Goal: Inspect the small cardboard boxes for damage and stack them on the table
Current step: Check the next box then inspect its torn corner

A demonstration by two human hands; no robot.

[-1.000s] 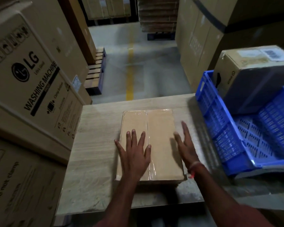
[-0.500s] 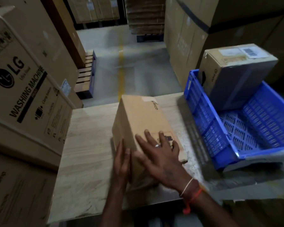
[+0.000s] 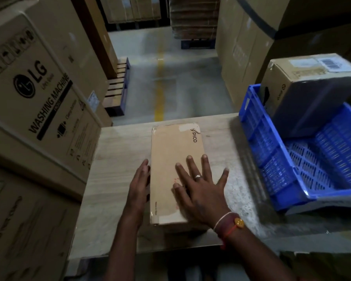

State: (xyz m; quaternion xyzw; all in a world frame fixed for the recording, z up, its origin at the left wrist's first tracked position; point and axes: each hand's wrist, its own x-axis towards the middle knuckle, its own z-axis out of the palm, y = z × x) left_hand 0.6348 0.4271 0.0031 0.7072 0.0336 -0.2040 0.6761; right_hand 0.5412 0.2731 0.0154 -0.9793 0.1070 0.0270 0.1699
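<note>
A small brown cardboard box with "pico" printed near its far right corner stands on the wooden table, a narrow face up. My right hand lies flat on that top face with fingers spread. My left hand rests with straight fingers against the box's left side. A second cardboard box with a barcode label sits tilted in the blue plastic crate at the right.
Large LG washing machine cartons are stacked tight against the table's left edge. More big cartons rise behind the crate. Beyond the table lies a concrete aisle with a yellow line and a pallet.
The box was turned from lying flat, through a tilted lift, onto a narrow side. My right hand moved from its right side onto its top, my left hand from its top to its left side.
</note>
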